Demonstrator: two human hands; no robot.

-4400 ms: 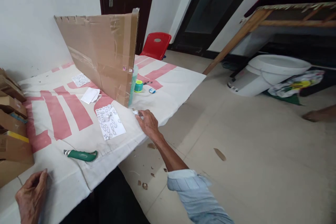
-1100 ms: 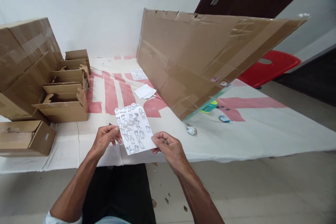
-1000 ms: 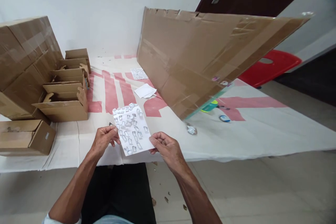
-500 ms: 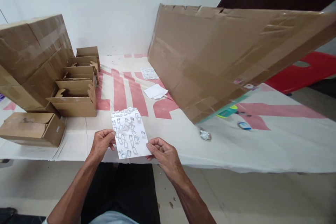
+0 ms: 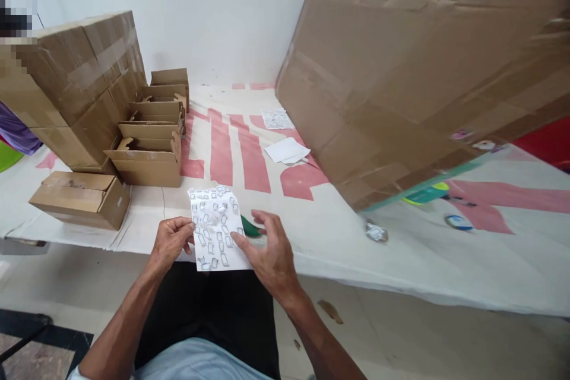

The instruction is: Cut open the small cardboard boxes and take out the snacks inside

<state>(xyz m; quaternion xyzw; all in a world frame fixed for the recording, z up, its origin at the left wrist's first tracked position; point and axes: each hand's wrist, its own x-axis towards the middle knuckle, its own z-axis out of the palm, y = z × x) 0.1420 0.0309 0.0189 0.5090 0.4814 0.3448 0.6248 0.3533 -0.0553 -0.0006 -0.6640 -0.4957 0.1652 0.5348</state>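
Note:
My left hand (image 5: 171,238) pinches the left edge of a white sheet of paper (image 5: 217,228), tilted up over the table's front edge. Many small, dark-outlined rounded rectangular pieces or marks cover the sheet's face. At the sheet's right side is my right hand (image 5: 269,252), its fingers spread apart and its thumb tip by the paper's edge. A dark green thing (image 5: 250,227) shows between the paper and those fingers; the sheet hides part of it, and I cannot tell its kind.
Several small open cartons (image 5: 149,167) stand in a row beside large taped boxes (image 5: 95,65). A closed carton (image 5: 80,199) lies in front. A large cardboard panel (image 5: 401,89) leans at right. White papers (image 5: 287,150), a tape roll (image 5: 458,222) and a small clear-wrapped item (image 5: 376,232) lie around.
My right hand has let go of the paper's right edge and spread its fingers. The green thing has come into sight behind the sheet. The view has turned left.

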